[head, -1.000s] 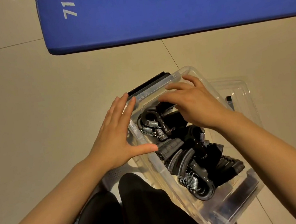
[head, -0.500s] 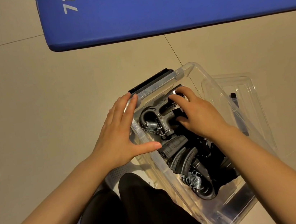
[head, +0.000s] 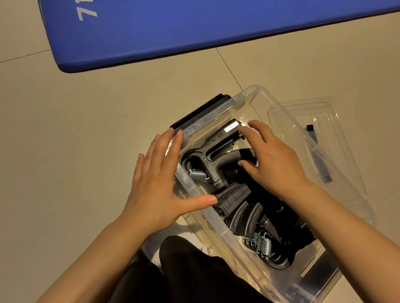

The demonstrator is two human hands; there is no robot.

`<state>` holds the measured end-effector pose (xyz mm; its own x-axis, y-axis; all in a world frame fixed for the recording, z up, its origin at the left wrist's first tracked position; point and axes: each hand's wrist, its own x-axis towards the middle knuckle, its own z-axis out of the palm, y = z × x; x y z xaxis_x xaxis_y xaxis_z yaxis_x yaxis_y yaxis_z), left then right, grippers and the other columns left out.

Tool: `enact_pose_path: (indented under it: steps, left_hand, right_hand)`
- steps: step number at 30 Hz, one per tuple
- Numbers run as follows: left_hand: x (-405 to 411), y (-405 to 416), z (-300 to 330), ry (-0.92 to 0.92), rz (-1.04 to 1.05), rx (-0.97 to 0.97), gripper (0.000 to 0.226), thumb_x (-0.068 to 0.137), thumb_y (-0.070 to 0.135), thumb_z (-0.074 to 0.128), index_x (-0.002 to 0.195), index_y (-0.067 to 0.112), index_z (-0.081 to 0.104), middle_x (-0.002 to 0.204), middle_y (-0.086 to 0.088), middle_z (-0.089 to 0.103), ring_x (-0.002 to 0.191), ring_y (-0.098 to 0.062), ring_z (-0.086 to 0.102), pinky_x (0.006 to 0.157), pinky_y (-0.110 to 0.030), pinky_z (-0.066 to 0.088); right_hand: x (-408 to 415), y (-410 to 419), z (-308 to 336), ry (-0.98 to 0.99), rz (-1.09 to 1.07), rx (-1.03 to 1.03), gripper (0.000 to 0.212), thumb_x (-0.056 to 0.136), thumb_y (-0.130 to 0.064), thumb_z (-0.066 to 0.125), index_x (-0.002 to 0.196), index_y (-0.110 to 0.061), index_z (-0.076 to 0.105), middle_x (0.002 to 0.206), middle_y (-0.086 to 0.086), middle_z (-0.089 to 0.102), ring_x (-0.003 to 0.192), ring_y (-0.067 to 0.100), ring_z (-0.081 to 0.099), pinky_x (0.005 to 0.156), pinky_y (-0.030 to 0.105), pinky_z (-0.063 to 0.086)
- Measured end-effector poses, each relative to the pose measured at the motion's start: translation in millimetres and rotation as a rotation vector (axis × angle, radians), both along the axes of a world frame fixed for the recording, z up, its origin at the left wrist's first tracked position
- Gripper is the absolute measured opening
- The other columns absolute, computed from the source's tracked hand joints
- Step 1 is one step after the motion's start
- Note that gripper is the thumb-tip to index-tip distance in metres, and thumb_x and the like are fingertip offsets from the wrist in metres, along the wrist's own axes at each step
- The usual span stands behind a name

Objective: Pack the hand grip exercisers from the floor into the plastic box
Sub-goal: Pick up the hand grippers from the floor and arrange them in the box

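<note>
Left hand point(head: 158, 184): flat and relaxed, fingers straight against the left rim of the plastic box point(head: 347, 198), steadying it on the floor point(head: 54, 157). Hand grip exercisers point(head: 223, 159): packed inside the box. Right hand point(head: 270, 160): inside, fingers curled onto the top exerciser, apparently seating it. Advice: press it level below the rim. Clear lid point(head: 327, 119) lay just right of the box; blue mat point(head: 226, 8) well beyond; open floor left.
</note>
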<state>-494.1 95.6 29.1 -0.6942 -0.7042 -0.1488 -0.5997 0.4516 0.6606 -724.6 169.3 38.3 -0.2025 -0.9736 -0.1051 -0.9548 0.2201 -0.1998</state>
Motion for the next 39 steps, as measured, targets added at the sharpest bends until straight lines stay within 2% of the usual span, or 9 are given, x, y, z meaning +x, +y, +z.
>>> enact_pose_path:
  steps: [5,10,12,14,18,26,33,36,39]
  left_hand:
    - [-1.1,0.2,2.3,-0.056,0.009,-0.02,0.118,0.053,0.095,0.032,0.144,0.038,-0.015,0.154,0.016,-0.008,0.144,-0.013,-0.002,0.114,-0.049,0.001]
    - [-1.4,-2.3,9.4,-0.161,-0.001,-0.075,0.117,0.053,0.096,0.026,0.145,0.036,-0.017,0.156,0.01,-0.006,0.144,-0.016,0.002,0.113,-0.054,0.006]
    - [-1.8,-2.5,12.2,-0.201,-0.01,-0.088,0.115,0.052,0.096,0.022,0.139,0.04,-0.026,0.156,0.012,-0.011,0.144,-0.016,0.0,0.113,-0.054,0.006]
    - [-2.1,-2.6,14.3,-0.227,-0.014,-0.088,0.114,0.05,0.097,0.019,0.137,0.041,-0.028,0.156,0.01,-0.012,0.144,-0.018,0.002,0.112,-0.055,0.006]
    - [-2.3,-2.4,17.5,-0.25,-0.005,-0.087,0.119,0.047,0.097,0.017,0.143,0.037,-0.021,0.157,0.008,-0.011,0.144,-0.02,0.005,0.111,-0.057,0.009]
    - [-4.1,-1.4,8.9,-0.211,0.008,-0.056,0.121,0.049,0.097,0.023,0.145,0.036,-0.018,0.156,0.01,-0.011,0.144,-0.02,0.005,0.112,-0.057,0.008]
    - [-3.6,-1.0,23.5,-0.306,-0.037,-0.079,0.12,0.048,0.097,0.016,0.144,0.034,-0.021,0.156,0.008,-0.012,0.144,-0.02,0.003,0.111,-0.057,0.009]
    - [-3.0,-8.2,43.0,-0.464,-0.128,-0.125,0.121,0.049,0.098,0.009,0.145,0.031,-0.021,0.158,0.002,-0.01,0.145,-0.021,-0.001,0.112,-0.056,0.011]
    - [0.3,-18.3,81.3,-0.717,-0.291,-0.219,0.11,0.065,0.089,0.029,0.149,0.027,-0.007,0.158,-0.004,-0.01,0.144,-0.025,-0.011,0.114,-0.052,0.012]
  right_hand:
    - [-6.5,37.4,18.0,-0.132,-0.035,-0.021,0.048,0.087,-0.022,0.062,0.133,-0.015,0.048,0.14,0.006,0.042,0.115,0.022,0.053,0.079,0.028,0.047]
    - [-2.0,120.9,37.8,-0.127,-0.084,0.0,0.04,0.09,-0.038,0.042,0.119,-0.016,0.06,0.122,0.002,0.057,0.104,0.019,0.059,0.078,0.025,0.049]
    - [11.4,146.2,36.0,-0.133,-0.107,0.047,0.042,0.089,-0.042,0.043,0.121,-0.02,0.059,0.125,0.0,0.056,0.109,0.019,0.058,0.084,0.033,0.053]
    - [26.1,151.0,29.4,-0.13,-0.095,0.151,0.052,0.086,-0.045,0.053,0.134,-0.025,0.047,0.139,0.001,0.046,0.123,0.023,0.049,0.096,0.042,0.048]
    - [43.2,108.5,17.1,-0.112,-0.03,0.339,0.085,0.085,-0.039,0.065,0.149,-0.037,0.01,0.159,0.005,0.004,0.144,0.031,0.01,0.116,0.046,0.018]
    - [43.4,87.9,10.8,-0.113,0.006,0.397,0.083,0.087,-0.035,0.064,0.147,-0.045,0.008,0.159,0.001,-0.005,0.144,0.033,-0.005,0.116,0.043,0.01]
    - [44.4,98.0,16.8,-0.169,-0.001,0.373,0.079,0.088,-0.04,0.06,0.147,-0.044,0.007,0.159,0.0,-0.004,0.145,0.031,-0.005,0.117,0.045,0.007]
    - [43.7,113.5,34.4,-0.214,0.002,0.333,0.076,0.09,-0.044,0.055,0.148,-0.04,0.006,0.159,-0.002,0.001,0.145,0.023,0.003,0.118,0.039,0.008]
    - [27.5,140.0,67.0,-0.196,-0.033,0.369,0.067,0.091,-0.043,0.053,0.148,-0.036,0.019,0.157,-0.005,0.014,0.141,0.018,0.02,0.114,0.035,0.023]
